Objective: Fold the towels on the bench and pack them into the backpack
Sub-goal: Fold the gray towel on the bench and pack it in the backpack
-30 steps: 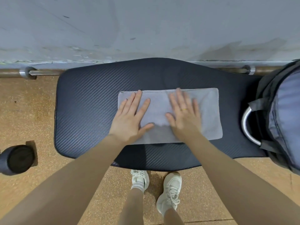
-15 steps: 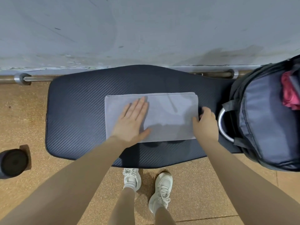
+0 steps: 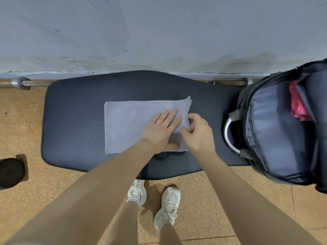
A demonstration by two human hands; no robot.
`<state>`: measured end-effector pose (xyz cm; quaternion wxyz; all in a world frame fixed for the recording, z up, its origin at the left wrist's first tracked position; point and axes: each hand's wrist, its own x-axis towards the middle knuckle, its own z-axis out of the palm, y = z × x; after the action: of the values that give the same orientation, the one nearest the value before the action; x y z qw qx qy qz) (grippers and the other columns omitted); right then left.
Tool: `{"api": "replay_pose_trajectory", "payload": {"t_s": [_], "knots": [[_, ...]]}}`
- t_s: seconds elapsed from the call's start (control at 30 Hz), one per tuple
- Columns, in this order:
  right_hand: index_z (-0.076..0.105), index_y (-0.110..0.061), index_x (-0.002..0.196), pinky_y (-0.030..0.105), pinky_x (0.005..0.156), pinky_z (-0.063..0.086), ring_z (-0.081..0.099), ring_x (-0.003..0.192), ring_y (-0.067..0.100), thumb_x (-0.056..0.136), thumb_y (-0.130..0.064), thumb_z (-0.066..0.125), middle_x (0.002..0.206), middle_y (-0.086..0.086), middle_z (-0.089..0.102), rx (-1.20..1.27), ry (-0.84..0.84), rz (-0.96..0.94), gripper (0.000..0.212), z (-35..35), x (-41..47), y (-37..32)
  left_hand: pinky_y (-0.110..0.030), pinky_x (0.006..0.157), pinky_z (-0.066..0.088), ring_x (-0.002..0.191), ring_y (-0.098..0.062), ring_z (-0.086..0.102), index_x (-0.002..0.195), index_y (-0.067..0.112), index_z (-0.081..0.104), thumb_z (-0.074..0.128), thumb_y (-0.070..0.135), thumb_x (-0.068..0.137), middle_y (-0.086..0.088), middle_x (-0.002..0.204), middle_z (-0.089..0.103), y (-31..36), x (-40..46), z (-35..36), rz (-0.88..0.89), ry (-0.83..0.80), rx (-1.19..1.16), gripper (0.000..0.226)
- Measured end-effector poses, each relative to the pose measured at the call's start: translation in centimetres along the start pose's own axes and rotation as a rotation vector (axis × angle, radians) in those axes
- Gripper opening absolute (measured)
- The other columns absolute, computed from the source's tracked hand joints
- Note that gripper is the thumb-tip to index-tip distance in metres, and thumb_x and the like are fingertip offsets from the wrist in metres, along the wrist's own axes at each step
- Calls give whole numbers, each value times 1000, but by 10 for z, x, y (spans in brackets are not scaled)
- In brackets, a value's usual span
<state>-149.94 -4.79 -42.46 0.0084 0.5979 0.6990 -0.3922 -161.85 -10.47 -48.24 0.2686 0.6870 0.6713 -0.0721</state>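
- Lying flat on the folded grey terry towel [image 3: 138, 124], the left hand [image 3: 159, 131] has its fingers straight and a little spread, palm down on the towel's right half; it presses, grasping nothing.
- Right hand [image 3: 198, 133] sits at the towel's right edge, fingers curled, thumb and fingertips pinching the cloth there.
- Towel's right edge is lifted off the surface and bent up toward the left hand; layered folds show at the far right corner.
- Rest of the towel lies flat, a rectangle, roughly mid-way along the dark padded bench with ribbed vinyl cover [image 3: 74, 124].
- Left and right hands are just beside each other, the lifted towel edge between them.
- Dark grey and black fabric backpack [image 3: 276, 131] stands on the bench's right end, apart from the towel, its top opening unzipped.
- Pink cloth [image 3: 297, 105] shows inside the backpack's opening; whether it is folded I cannot tell.
- Curved silver metal handle [image 3: 228, 135] shows at the backpack's left side, near the right hand but not touching.
- Steel barbell bar [image 3: 35, 83] lies on the floor along the grey wall [image 3: 159, 32] behind the bench.
- Black round weight [image 3: 10, 172] rests on the brown speckled floor [image 3: 212, 209] at far left.
- White lace-up trainers [image 3: 168, 206] stand on the floor just in front of the bench.
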Motion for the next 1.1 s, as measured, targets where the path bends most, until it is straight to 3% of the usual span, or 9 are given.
{"api": "replay_pose_trajectory", "payload": {"t_s": [0.2,0.37,0.5,0.63,0.7,0.77,0.87,1.0,1.1], "knots": [[33,-19,136,38,79,43,56,103,35,93,-18,44,135,7,39,-223,-127,-16,44,24,-19,-59,-32,115,-3,145,-21,-4,148,17,5,38,19,95,-3,157,-5,-53,-65,-19,-349,87,-218,62],[29,-14,138,36,74,43,56,98,33,95,-14,40,138,9,35,-238,-268,-87,44,69,-18,-78,-33,117,7,144,-22,3,147,8,1,30,1,95,-7,157,-2,-91,-88,-17,-517,147,-291,60],[29,-8,138,32,78,42,54,98,30,96,-19,41,131,13,39,-148,-293,-169,45,86,-18,-73,-41,111,24,139,-27,17,146,6,10,34,11,97,-11,154,15,-102,-95,-10,-717,183,-499,55],[37,-11,138,39,98,36,44,122,29,91,-31,30,142,8,40,-401,-120,-415,52,76,-16,-49,-43,93,37,120,-32,38,136,6,32,43,25,95,-15,134,38,-95,-98,-5,-840,206,-601,47],[24,-14,146,40,114,16,19,142,26,92,-40,34,155,5,19,-522,-202,-474,60,73,-11,-40,-45,94,38,119,-32,41,133,6,34,48,30,93,-15,131,43,-91,-94,-4,-879,214,-697,49],[-1,-20,149,33,115,-9,-10,145,18,94,-49,36,157,-4,-12,-649,-311,-451,71,76,-5,-34,-46,95,39,117,-32,44,127,5,39,51,34,90,-14,126,49,-89,-88,-4,-922,180,-740,48],[-22,-26,142,36,114,-16,-25,141,16,92,-58,30,141,-11,-37,-751,-330,-407,79,83,2,-30,-46,94,41,114,-33,46,118,3,47,53,33,88,-15,119,53,-93,-83,0,-962,109,-834,42],[-33,-28,135,40,114,-18,-33,138,19,91,-62,22,139,-9,-45,-846,-416,-317,78,91,12,-32,-40,79,45,94,-27,51,100,3,47,51,30,90,-12,102,53,-95,-89,-3,-838,175,-951,29],[-16,-28,145,41,116,-13,-28,140,20,92,-55,33,151,-3,-32,-710,-468,-311,77,85,11,-39,-30,56,37,68,-18,47,92,8,38,48,29,93,-2,74,48,-85,-103,-19,-685,218,-949,23]]}}
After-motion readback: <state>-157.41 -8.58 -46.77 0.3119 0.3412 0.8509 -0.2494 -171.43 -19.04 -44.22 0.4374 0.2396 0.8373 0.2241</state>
